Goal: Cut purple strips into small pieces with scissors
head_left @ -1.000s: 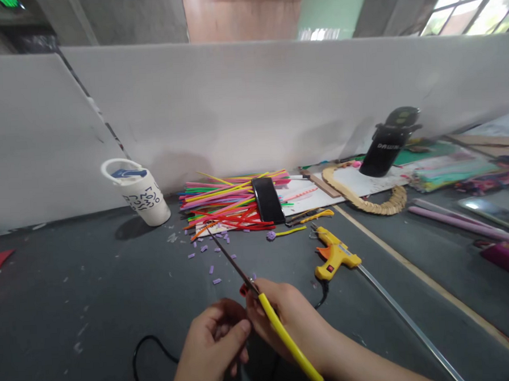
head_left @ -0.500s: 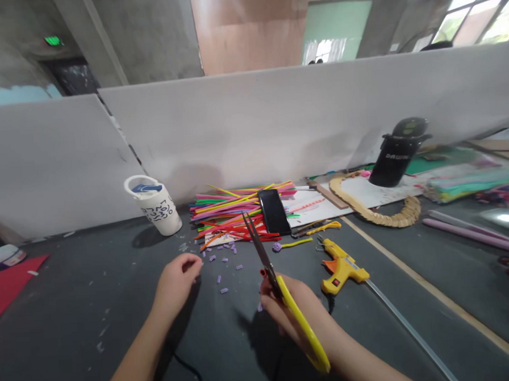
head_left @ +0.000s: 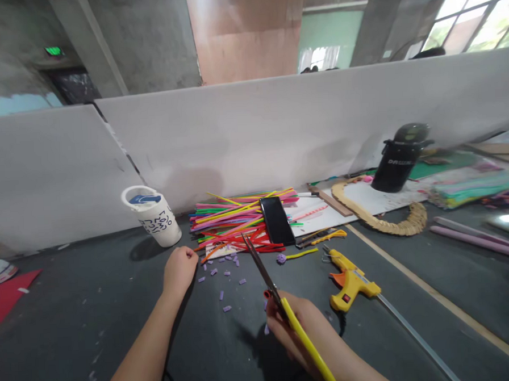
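My right hand (head_left: 297, 319) is closed round a pair of scissors with yellow handles (head_left: 302, 336), the dark blades pointing up and away. By its fingertips shows a small dark red rounded piece (head_left: 267, 295) that I cannot identify. My left hand (head_left: 180, 273) has its fingers pinched together at the left ends of the red and orange pipe cleaners (head_left: 223, 246); whether one is between them is hidden. Several short purple cut pieces (head_left: 221, 295) lie scattered between my hands. A yellow-green stem with a purple knob (head_left: 298, 255) rests beyond the scissors.
A black phone (head_left: 277, 220) lies on the coloured pipe cleaners. To the left stands a white cup (head_left: 160, 221). A yellow glue gun (head_left: 351, 279) with a long clear stick is on the right, with a braided ring (head_left: 379, 224) and black bottle (head_left: 396, 160) behind it.
My left hand has moved slightly forward to the pipe cleaner ends. The right hand still holds the scissors; the view has shifted a little.
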`<state>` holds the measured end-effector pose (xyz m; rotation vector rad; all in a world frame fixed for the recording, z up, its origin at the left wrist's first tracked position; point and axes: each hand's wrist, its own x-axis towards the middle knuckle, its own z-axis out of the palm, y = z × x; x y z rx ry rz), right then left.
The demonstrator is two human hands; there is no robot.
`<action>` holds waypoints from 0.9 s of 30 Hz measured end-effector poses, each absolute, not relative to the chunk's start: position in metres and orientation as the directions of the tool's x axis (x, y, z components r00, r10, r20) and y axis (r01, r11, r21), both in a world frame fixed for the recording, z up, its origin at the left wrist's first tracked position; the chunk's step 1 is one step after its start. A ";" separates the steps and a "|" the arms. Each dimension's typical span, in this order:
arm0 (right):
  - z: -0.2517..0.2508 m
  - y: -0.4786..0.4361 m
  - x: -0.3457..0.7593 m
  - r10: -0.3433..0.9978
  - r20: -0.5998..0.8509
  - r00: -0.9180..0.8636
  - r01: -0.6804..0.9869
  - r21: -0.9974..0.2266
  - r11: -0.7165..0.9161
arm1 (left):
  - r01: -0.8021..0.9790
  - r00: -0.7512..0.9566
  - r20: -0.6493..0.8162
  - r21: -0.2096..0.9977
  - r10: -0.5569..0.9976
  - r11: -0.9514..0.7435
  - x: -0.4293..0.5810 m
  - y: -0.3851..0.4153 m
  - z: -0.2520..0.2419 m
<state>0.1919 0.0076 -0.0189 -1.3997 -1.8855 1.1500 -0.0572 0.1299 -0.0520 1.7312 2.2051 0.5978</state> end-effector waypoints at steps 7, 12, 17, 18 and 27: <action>-0.027 0.011 0.194 0.949 -0.072 -0.306 0.531 -0.840 0.107 | 0.807 0.068 -0.221 0.585 0.973 0.076 -0.049 0.102 -0.028; -0.024 0.014 0.197 0.951 -0.077 -0.300 0.532 -0.841 0.099 | 0.834 0.105 -0.107 0.551 0.989 -0.029 -0.032 0.113 -0.031; -0.022 0.013 0.196 0.956 -0.071 -0.284 0.540 -0.836 0.098 | 0.911 0.032 0.038 0.409 0.999 -0.045 -0.003 0.130 -0.040; -0.022 0.013 0.196 0.956 -0.065 -0.286 0.538 -0.836 0.104 | 0.923 0.019 0.054 0.384 0.998 -0.039 0.003 0.133 -0.042; -0.017 0.014 0.197 0.956 -0.077 -0.284 0.521 -0.849 0.086 | 0.939 -0.015 0.061 0.344 0.998 -0.006 0.017 0.144 -0.046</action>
